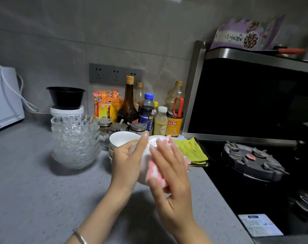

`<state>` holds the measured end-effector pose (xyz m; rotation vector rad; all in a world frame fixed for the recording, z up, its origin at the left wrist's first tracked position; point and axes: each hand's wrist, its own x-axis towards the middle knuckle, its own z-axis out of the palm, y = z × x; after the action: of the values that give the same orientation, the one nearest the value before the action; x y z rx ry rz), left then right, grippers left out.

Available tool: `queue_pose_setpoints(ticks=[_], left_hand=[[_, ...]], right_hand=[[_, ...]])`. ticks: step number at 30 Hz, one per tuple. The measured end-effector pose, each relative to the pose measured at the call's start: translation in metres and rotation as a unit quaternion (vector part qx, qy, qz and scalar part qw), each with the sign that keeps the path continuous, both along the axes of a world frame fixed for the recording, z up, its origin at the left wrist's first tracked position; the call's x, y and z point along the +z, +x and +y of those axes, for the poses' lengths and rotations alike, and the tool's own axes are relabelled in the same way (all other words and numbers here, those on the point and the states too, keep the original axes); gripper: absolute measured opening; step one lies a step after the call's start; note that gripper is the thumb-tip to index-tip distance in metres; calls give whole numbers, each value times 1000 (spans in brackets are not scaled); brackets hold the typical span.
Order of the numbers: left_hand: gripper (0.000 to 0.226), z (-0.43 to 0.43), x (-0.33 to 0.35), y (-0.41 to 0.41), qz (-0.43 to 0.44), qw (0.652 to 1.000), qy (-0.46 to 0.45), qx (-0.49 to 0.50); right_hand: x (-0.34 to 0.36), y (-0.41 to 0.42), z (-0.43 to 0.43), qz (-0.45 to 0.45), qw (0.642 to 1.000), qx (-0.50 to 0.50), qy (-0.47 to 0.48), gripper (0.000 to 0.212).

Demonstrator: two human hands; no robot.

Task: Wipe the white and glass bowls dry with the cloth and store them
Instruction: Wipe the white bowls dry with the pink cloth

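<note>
Above the speckled counter [44, 191], left hand [126, 159] curls round a smooth white bowl [143, 162]; right hand [170, 173] presses fuzzy pink cloth [154, 171] flat against it.

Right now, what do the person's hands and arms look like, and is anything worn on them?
The left hand and right hand are bare, without gloves. No sleeves are in view on either arm. A thin silver bangle circles the left wrist.
</note>
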<state>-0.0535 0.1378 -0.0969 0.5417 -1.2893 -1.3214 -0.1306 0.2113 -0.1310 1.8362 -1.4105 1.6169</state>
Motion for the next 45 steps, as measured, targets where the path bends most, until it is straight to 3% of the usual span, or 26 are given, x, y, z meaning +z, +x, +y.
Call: queue_pose_setpoints(ticks=[2,3,6,8,10,15,18,21,23,25,29,34,40,42,45], left_hand=[[39,5,1,-2,2,1000,-13,-9],[39,7,1,-1,2,1000,-24,-7],[40,8,1,3,3,999,-36,-3],[43,4,1,5,9,1000,-24,-1],[40,2,1,7,19,1000,-7,-2],[42,2,1,8,-10,999,-48,-13],[48,4,1,10,-14,998,-61,-22],[40,5,2,15,4,999,-26,-42],[35,4,3,18,19,998,6,-60],[34,4,4,20,24,996,22,-80],[47,0,5,21,-4,995,13,-101],[60,-8,19,31,-54,987,-117,-95],[88,-9,25,29,-72,989,-100,-83],[83,-8,23,27,-62,993,-84,-55],[54,-11,16,23,-30,999,-29,-6]], right_hand=[[5,-3,-3,52,998,-26,-14,47],[11,-7,-6,31,999,-24,-4,45],[33,-16,-10,-147,985,50,75,40],[31,-17,-9,-195,973,88,86,36],[20,-11,-5,-170,980,86,63,38],[23,-5,-5,3,998,-24,59,40],[44,-8,-6,-114,985,42,120,32],[55,-12,-2,-273,937,111,186,31],[57,-9,4,-355,904,97,219,35],[53,-8,6,-390,897,73,192,46],[54,-9,2,-382,907,66,162,48],[55,-18,-1,-356,914,133,140,48],[50,-16,-6,-252,945,160,135,47],[40,-17,-4,-214,957,148,131,46],[20,-9,6,-121,979,116,115,42]])
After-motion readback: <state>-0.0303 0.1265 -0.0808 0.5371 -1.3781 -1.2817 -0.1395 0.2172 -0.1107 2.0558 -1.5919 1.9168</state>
